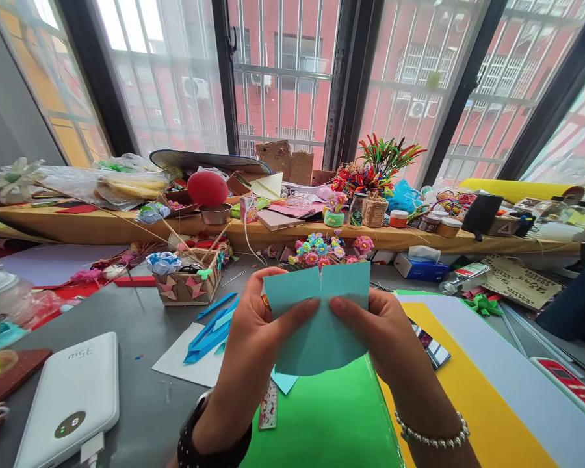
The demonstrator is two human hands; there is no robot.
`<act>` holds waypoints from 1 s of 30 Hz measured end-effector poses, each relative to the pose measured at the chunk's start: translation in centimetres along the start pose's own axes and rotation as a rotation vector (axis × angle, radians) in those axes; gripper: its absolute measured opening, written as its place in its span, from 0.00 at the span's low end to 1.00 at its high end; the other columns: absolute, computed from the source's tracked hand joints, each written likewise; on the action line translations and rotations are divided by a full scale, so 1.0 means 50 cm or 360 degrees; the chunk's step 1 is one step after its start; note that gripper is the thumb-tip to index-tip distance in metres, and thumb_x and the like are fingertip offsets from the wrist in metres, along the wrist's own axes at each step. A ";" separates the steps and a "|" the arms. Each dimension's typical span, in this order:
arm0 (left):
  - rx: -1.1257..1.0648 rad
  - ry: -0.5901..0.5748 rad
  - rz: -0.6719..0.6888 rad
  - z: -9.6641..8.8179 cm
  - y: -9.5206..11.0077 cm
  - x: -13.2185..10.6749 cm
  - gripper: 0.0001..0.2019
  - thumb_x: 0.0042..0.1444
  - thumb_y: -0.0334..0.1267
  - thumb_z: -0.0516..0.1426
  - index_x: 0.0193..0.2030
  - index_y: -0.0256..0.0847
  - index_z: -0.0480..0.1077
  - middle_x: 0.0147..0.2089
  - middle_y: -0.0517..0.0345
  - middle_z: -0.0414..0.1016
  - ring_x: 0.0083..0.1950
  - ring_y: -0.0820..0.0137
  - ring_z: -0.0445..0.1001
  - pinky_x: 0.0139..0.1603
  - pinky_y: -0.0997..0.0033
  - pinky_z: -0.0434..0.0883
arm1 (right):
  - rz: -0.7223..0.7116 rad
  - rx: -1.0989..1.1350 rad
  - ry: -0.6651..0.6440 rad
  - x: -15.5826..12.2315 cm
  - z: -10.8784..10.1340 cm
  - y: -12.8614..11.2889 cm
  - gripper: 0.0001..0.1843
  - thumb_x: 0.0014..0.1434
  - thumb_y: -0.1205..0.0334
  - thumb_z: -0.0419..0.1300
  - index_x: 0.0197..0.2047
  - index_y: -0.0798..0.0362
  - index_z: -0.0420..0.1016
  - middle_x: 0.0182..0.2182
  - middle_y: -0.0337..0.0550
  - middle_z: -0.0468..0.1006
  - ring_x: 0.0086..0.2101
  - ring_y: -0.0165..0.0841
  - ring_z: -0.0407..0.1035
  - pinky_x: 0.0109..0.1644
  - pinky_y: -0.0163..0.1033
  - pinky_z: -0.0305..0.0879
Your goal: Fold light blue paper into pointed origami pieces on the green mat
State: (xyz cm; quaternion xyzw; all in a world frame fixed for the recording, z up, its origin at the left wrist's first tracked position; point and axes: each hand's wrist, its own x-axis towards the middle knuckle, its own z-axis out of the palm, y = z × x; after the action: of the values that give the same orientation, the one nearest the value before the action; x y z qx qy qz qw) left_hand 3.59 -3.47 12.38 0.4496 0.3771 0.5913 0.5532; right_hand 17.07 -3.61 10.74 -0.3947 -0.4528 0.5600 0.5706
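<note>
Both hands hold up a light blue sheet of paper [322,341] above the desk. A short slit or tear runs down from the middle of its top edge, and its lower edge is curved. My left hand [263,318] grips the left side, thumb flat on the front near the slit. On the other side, my right hand [377,318] pinches the paper with its thumb close to the left one. Most of the fingers are hidden behind the sheet. Below lies a green sheet [322,429], with a small patterned ruler-like strip [268,406] at its left edge.
Blue folded paper strips [212,335] lie on white paper at the left, near a decorated cardboard basket [188,286]. A white power bank [71,396] sits front left. Yellow paper [443,364] and a phone [431,348] are at right. Craft supplies crowd the windowsill ledge [292,237].
</note>
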 end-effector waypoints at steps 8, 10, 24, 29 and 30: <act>0.0015 0.0035 0.0077 0.000 -0.006 0.005 0.22 0.35 0.37 0.64 0.37 0.40 0.59 0.22 0.64 0.70 0.20 0.75 0.67 0.18 0.80 0.66 | -0.0015 -0.0097 -0.0007 0.002 -0.008 0.002 0.13 0.40 0.55 0.65 0.28 0.55 0.75 0.23 0.40 0.76 0.22 0.31 0.67 0.27 0.35 0.63; 0.0046 0.0027 0.0088 0.000 -0.005 0.005 0.22 0.36 0.37 0.63 0.38 0.40 0.60 0.21 0.65 0.70 0.19 0.75 0.67 0.17 0.81 0.65 | -0.0025 -0.0141 0.0012 0.000 -0.009 -0.001 0.13 0.40 0.54 0.65 0.27 0.55 0.75 0.23 0.40 0.76 0.22 0.31 0.67 0.27 0.36 0.64; -0.0037 0.0077 0.0059 0.001 -0.011 0.001 0.24 0.37 0.38 0.63 0.40 0.41 0.57 0.22 0.64 0.70 0.20 0.72 0.69 0.19 0.76 0.67 | -0.0013 0.0064 0.0076 0.000 0.004 0.005 0.12 0.40 0.56 0.65 0.28 0.55 0.75 0.21 0.39 0.76 0.19 0.29 0.65 0.24 0.34 0.62; -0.0023 0.0057 0.0032 0.000 -0.007 0.003 0.23 0.36 0.37 0.63 0.39 0.41 0.57 0.22 0.65 0.70 0.19 0.74 0.68 0.18 0.78 0.66 | 0.0001 0.0012 0.0082 -0.003 0.007 -0.003 0.13 0.41 0.55 0.65 0.27 0.57 0.74 0.22 0.42 0.76 0.20 0.30 0.66 0.25 0.36 0.64; -0.0023 0.0028 0.0025 0.000 -0.006 0.004 0.23 0.36 0.37 0.63 0.39 0.40 0.58 0.22 0.64 0.71 0.20 0.73 0.69 0.19 0.77 0.67 | 0.0004 -0.0012 0.0087 -0.004 0.008 -0.005 0.13 0.41 0.55 0.65 0.27 0.57 0.74 0.22 0.42 0.76 0.21 0.31 0.66 0.26 0.36 0.64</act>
State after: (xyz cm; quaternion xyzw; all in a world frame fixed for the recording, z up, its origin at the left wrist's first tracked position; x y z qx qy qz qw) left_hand 3.69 -3.24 12.10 0.4434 0.3741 0.6023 0.5483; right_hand 16.78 -3.84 11.08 -0.4125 -0.4386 0.5479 0.5807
